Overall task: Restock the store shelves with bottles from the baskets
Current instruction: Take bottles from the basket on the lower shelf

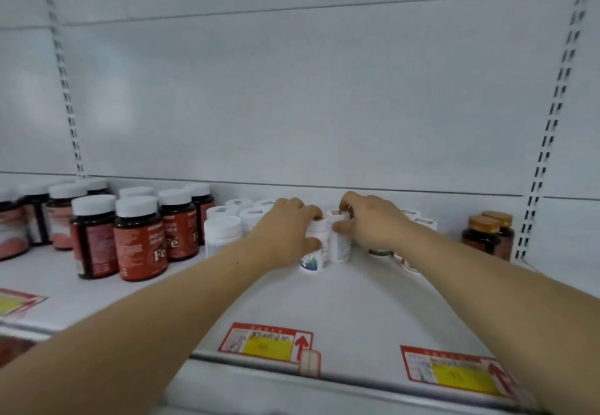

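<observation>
Bottles are the concern, and the white shelf (357, 297) carries them all, with a plain white back panel (292, 90) rising behind it and slotted uprights (548, 129) at either side. Against that panel, toward the shelf's left end, stand dark bottles with red labels (139, 239) and white caps, several rows deep. Just right of them is a cluster of white bottles (224, 232). Near the right upright sit two dark bottles with amber caps (487, 236). Along the shelf's front lip lie red and yellow price tags (266, 343), and the broad strip between lip and bottles is bare white surface. At mid-shelf the left hand (285, 229) grasps a white bottle with a green label (313, 252), fingers curled over its cap. Touching it on the right, a second white bottle (339, 239) is gripped by the right hand (370, 223). More white bottles (418, 218) show partly behind the right wrist.
</observation>
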A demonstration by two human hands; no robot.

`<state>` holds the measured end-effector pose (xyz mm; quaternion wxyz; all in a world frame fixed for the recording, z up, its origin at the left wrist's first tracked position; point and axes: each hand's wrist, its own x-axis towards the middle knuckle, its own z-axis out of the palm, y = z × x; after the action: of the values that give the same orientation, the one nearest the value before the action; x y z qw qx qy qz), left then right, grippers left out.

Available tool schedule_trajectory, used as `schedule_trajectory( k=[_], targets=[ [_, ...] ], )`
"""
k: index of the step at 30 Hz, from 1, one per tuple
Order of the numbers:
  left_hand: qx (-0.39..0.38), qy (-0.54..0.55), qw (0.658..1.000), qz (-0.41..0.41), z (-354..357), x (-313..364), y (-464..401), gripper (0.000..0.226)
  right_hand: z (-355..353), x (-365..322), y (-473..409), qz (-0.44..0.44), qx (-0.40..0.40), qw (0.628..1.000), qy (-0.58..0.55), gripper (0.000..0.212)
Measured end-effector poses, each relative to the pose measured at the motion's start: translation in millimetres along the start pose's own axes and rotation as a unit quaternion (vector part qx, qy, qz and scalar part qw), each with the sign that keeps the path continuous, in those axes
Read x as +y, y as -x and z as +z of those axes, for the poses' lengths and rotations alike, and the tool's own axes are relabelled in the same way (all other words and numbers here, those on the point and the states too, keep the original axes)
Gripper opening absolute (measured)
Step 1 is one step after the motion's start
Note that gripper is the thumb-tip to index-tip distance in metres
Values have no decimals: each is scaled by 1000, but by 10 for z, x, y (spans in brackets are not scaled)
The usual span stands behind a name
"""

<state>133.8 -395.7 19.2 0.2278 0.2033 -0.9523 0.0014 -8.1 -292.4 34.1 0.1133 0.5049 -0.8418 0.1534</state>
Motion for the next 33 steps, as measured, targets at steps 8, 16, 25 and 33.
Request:
schedule_trajectory(
  k=[8,16,25,33],
  targets=[
    [29,357,931,-69,-39,36,171,34,-173,-99,212,47,98,959,-260,24],
    [-13,726,675,-131,-87,18,293,29,-141,-227,310,157,84,744,-645,26],
    [-122,813,552,-137,-123,78,362,25,-129,-274,441,120,20,726,-677,8],
    [-68,825,550,-112,-13,23,358,38,-52,-273,477,116,23,663,-739,17]
  ],
)
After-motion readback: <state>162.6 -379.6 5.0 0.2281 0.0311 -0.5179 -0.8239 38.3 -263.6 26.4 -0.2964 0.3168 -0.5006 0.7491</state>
